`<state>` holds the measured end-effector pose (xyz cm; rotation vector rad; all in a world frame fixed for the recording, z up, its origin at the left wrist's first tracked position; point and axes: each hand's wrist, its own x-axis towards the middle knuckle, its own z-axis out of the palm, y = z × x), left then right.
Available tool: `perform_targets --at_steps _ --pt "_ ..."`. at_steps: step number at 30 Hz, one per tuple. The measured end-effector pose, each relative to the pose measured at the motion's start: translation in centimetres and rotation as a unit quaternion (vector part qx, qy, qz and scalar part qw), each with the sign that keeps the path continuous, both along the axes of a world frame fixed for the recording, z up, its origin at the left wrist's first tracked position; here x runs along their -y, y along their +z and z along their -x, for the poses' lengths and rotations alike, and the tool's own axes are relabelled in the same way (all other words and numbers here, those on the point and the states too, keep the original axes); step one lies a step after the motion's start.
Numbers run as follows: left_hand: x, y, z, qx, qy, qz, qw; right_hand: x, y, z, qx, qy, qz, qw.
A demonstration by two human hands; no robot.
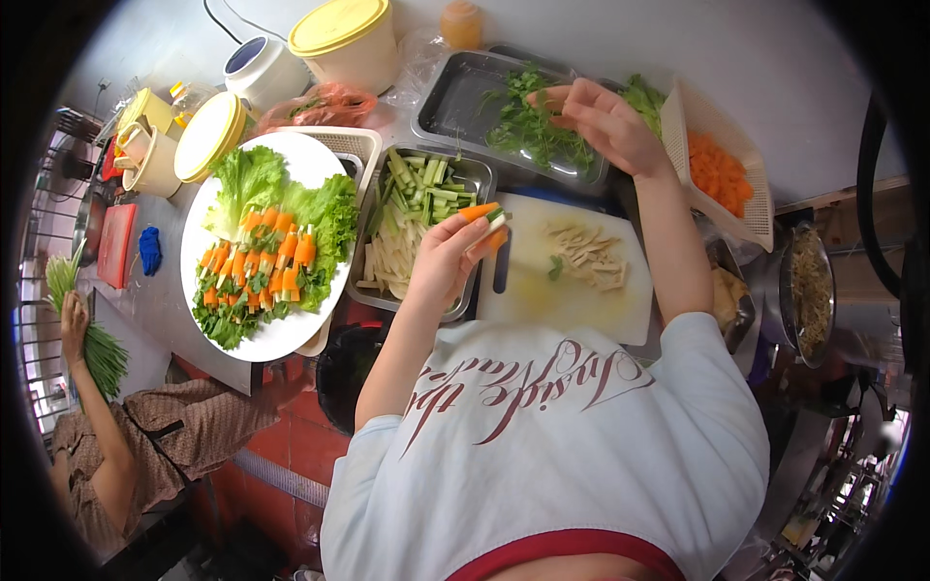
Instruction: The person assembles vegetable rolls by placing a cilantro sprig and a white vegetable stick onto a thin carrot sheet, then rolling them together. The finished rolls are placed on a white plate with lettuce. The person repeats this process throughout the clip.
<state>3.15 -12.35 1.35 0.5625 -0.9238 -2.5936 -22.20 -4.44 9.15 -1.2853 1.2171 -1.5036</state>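
My left hand point(450, 254) pinches a small vegetable roll point(481, 213), an orange carrot slice around pale and green sticks. My right hand point(612, 121) reaches over a grey metal tray point(450, 97), its fingertips closed at a heap of leafy coriander point(528, 126); the grip is partly hidden among the leaves. Left of my left hand, a large white plate point(276, 344) carries lettuce, herbs and several similar rolls point(254, 263). A second metal tray point(489, 174) beside it holds cucumber sticks point(426, 184) and pale strips point(395, 242). On the white cutting board point(581, 324) lie more pale strips point(591, 257).
A cream basket point(746, 218) with carrot slices point(719, 169) stands right of my right arm. Yellow-lidded tubs point(339, 58) line the back. A metal bowl point(809, 290) sits far right. At left, another person's hand point(75, 324) holds long green stalks point(102, 358) near a red board point(116, 247).
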Motion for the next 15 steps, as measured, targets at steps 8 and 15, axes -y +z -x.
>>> perform_targets --at_steps 8,15 --pt "0.6 0.5 -0.3 0.013 -0.004 -0.002 1.0 -0.4 -1.1 -5.6 -0.115 0.093 -0.103 0.984" --pt "0.6 -0.3 -0.1 0.009 -0.004 0.004 1.0 -0.3 -1.6 -8.1 -0.417 0.085 -0.027 0.904"
